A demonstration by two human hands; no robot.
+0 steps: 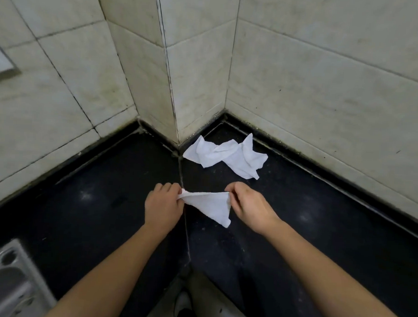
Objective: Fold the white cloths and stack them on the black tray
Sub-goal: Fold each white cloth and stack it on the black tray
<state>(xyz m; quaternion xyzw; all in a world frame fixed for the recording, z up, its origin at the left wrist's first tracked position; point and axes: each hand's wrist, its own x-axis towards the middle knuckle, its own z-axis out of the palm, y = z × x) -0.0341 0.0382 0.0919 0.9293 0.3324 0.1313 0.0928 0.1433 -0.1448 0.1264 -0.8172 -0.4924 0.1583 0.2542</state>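
Observation:
A small white cloth hangs stretched between my two hands just above the black counter. My left hand pinches its left corner and my right hand pinches its right corner; the rest droops to a point below. Two more crumpled white cloths lie together on the counter farther back, near the tiled wall corner. No black tray is in view.
Pale tiled walls jut out as a corner pillar right behind the crumpled cloths and close the counter at the back and the right. A steel sink sits at the lower left. The counter's front edge cuts inward near my body.

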